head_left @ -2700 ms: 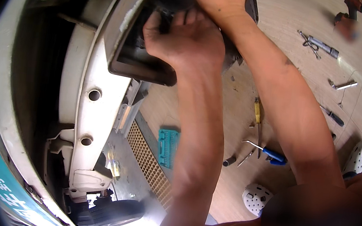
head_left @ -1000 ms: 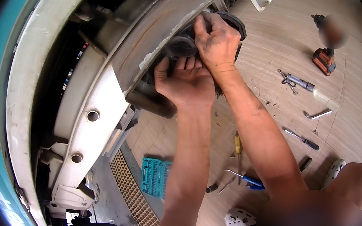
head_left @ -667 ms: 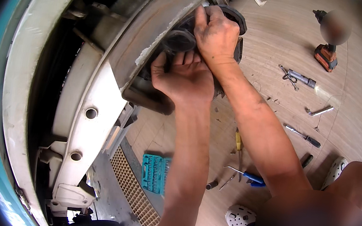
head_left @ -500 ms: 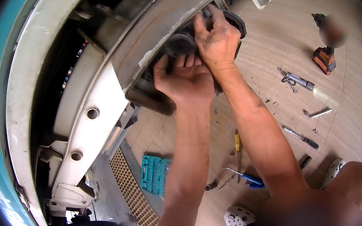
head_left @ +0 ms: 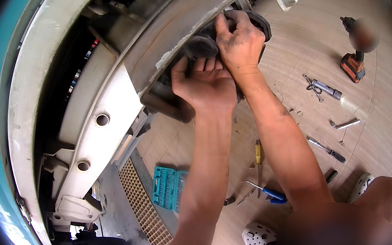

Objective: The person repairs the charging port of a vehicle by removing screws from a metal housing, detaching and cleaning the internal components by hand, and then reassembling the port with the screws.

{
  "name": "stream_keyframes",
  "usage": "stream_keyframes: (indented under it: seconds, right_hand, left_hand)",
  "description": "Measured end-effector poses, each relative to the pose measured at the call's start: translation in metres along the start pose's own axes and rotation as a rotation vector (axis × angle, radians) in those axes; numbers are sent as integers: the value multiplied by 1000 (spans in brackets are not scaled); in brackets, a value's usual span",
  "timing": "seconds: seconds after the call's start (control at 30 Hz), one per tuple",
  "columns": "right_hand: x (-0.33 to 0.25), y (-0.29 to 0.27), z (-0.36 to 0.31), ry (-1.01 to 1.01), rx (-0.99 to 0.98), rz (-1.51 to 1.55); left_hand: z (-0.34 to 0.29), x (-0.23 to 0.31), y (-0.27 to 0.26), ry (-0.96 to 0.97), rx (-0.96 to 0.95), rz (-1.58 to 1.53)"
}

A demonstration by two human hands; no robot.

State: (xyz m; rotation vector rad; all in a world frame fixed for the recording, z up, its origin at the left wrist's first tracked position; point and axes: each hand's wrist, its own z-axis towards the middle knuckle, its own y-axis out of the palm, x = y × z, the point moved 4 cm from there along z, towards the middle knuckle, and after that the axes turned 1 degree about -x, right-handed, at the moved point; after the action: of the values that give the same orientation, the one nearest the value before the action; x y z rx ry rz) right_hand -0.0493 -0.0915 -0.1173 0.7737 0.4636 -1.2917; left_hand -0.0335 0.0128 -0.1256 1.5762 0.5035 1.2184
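Note:
Under the metal frame's ragged lower edge [head_left: 175, 51] sits a dark, dirty assembly with a round cup-like part [head_left: 201, 47] and a black rim [head_left: 259, 23]. My left hand [head_left: 205, 87] is turned palm up beneath the round part, its thumb to the left and its fingers curled up against the underside. What lies inside that curl is hidden. My right hand [head_left: 241, 44], back toward me and smudged, is above and right of it. Its thumb and bent fingers close on the assembly between the frame edge and the black rim; the fingertips are hidden.
A cordless power tool [head_left: 355, 63], flashlight [head_left: 326, 88], socket wrench [head_left: 345, 123] and screwdriver [head_left: 327, 149] lie on the floor at right. Below are a yellow-handled tool [head_left: 258, 152], a blue-handled pick [head_left: 273, 194] and a teal tool case [head_left: 164, 187]. White vehicle bodywork [head_left: 98, 140] stands left.
The whole view has shifted slightly, so things sit a little farther right. My right hand's fingers have bent more at the assembly; my left hand stays under it.

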Motion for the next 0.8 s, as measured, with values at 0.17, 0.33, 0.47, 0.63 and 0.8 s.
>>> stream_keyframes:
  seconds: [0.17,0.33,0.47,0.63,0.8]
  right_hand:
    - [1,0,1,-10,20,44]
    - [1,3,4,34,-58,-95]
    - [1,4,3,36,-20,-97]
    - [3,-3,2,-58,67,42]
    - [-1,-2,3,-26,47,29]
  left_hand:
    - [-2,-1,3,4,-13,-7]
    - [-3,1,5,12,16,27]
    - [0,2,5,5,25,22]
    - [3,-2,1,9,-21,-3]
    - [-1,0,4,-8,4,-22]
